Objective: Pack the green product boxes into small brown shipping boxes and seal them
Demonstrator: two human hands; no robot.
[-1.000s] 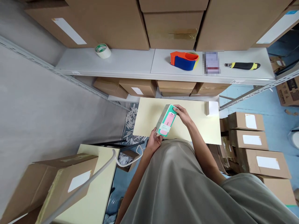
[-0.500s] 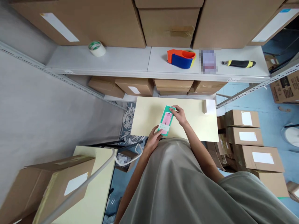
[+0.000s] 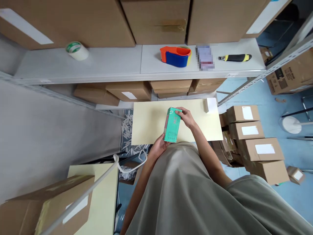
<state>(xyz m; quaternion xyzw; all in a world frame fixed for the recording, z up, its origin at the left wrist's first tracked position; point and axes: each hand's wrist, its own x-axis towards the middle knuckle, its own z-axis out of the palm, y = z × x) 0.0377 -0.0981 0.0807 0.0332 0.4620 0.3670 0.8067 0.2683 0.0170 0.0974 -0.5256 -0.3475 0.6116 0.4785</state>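
Note:
Between my two hands is a small green product box (image 3: 173, 125), tilted above a pale yellow tabletop (image 3: 146, 120). A plain green face with faint print points up at me, and a strip of its pink side shows along the left edge. My left hand (image 3: 160, 146) grips the lower left corner, its fingers partly hidden beneath the box. At the upper right corner my right hand (image 3: 185, 116) pinches the box, thumb on the face. A small white box (image 3: 210, 105) stands at the table's far right corner.
A shelf (image 3: 117, 65) ahead carries a roll of tape (image 3: 77, 51), an orange and blue tape dispenser (image 3: 175, 56) and a yellow-black utility knife (image 3: 235, 58). Stacked cartons (image 3: 262, 148) stand to the right. At lower left, a carton (image 3: 66, 209) sits on another table behind a white tube (image 3: 80, 194).
The box has been turned over its long edge: the face with the pink picture has given way to a plain green one. Both hands keep hold of it. The view has shifted somewhat.

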